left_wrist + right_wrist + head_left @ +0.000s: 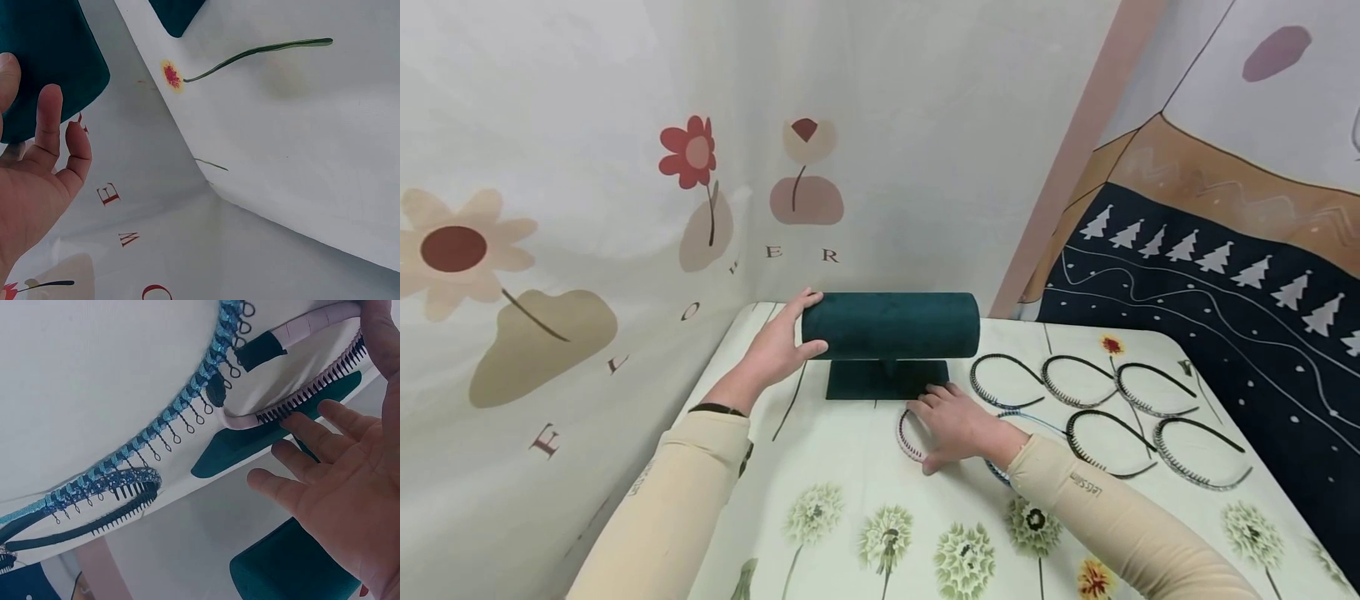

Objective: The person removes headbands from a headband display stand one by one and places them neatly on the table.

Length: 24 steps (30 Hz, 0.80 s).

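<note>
A dark green velvet display stand (891, 325), a horizontal roll on a flat base, stands at the back of the table. My left hand (777, 346) holds the left end of the roll, with the thumb in front and the fingers on top and behind. In front of the base lies a pale pink toothed headband (242, 420), partly covered in the head view by my right hand (953, 425). That hand's fingers are spread over it, with the thumb at its near side. A blue headband (181, 405) lies just to the right, partly under the right forearm.
Several dark toothed headbands (1000, 405) lie in two rows on the right of the table. A flower-printed cloth (842, 542) covers the tabletop. Printed curtains (925, 167) hang close behind and along the left side.
</note>
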{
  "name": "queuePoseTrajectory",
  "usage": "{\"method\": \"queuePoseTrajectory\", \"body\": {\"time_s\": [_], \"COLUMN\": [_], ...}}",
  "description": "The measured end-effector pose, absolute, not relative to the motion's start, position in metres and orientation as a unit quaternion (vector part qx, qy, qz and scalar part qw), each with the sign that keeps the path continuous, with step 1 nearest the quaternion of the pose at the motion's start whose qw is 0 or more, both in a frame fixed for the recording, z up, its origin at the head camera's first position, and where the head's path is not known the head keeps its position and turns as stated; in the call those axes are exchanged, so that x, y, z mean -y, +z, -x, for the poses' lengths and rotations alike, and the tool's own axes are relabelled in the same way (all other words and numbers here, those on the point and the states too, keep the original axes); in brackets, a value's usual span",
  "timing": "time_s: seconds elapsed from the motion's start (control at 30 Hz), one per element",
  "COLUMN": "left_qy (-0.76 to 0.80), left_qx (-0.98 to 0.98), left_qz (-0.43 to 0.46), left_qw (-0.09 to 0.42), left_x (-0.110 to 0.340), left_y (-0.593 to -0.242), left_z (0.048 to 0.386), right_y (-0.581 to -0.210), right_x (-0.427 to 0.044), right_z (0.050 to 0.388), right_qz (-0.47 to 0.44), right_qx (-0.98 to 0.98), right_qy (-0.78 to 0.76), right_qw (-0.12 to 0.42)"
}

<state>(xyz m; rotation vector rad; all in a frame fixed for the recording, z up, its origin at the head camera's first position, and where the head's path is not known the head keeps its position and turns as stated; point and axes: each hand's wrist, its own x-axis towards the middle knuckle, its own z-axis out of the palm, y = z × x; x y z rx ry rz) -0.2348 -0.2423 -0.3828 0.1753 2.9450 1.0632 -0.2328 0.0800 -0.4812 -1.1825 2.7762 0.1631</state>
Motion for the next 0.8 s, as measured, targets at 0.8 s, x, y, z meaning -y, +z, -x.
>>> {"method": "queuePoseTrajectory", "body": {"time_s": [0.8], "left_qy": [0.312], "left_qx": [-0.948], "left_qz": [-0.061], "left_qw": [-0.007], "left_x": [0.26], "left_y": [-0.393], "left_z": [0.23], "right_y": [-0.47], "right_x": [-0.111], "right_z": [0.229], "right_qz": [0.349], "right_qx": [-0.932], "right_qy": [-0.011], "right_qw": [0.094]}}
